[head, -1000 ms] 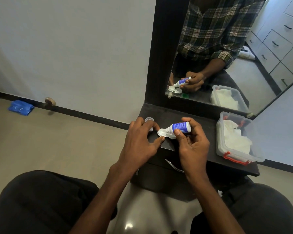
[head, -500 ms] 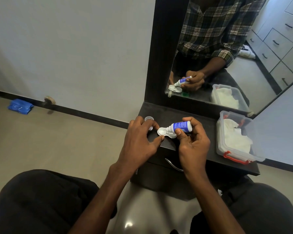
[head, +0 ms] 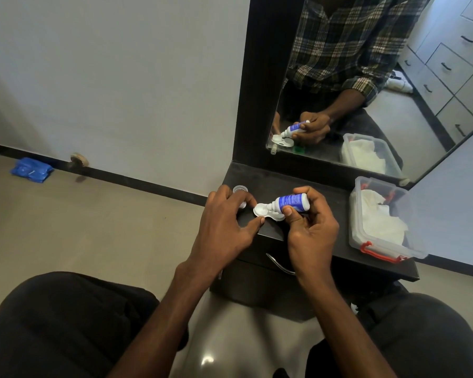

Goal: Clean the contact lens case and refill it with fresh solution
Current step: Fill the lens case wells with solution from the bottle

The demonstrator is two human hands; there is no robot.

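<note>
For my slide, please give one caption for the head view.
Right hand tips solution bottle over lens case.

Pale wall (head: 115, 77) above a beige floor (head: 93, 227) — dark bench (head: 325, 241) (one drawer) backed by a mirror (head: 421, 110).

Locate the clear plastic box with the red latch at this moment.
In the head view the clear plastic box sits at the right end of the dark dresser top, below the mirror, to the right of the right hand gripping the solution bottle.
</note>
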